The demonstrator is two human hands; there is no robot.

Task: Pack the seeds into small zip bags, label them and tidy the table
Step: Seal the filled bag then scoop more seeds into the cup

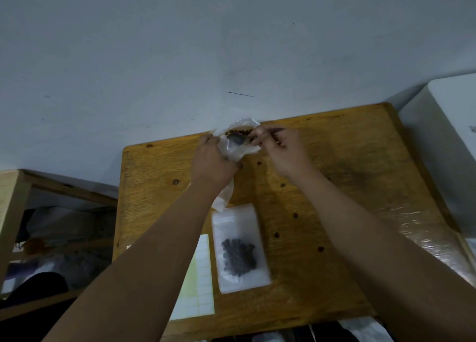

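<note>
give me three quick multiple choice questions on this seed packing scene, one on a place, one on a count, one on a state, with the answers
1. Where does the label sheet lie relative to the filled zip bag?
A) right of it B) left of it C) on top of it
2. How many filled zip bags lie flat on the table?
A) one B) three C) five
3. What is the right hand doing?
A) resting flat and empty B) writing with a pen C) holding a spoon

Answers:
1 B: the sheet sits by the bag's left edge.
2 A: only one lies flat.
3 C: its fingers pinch the spoon at the clear bag that the left hand grips.
</note>
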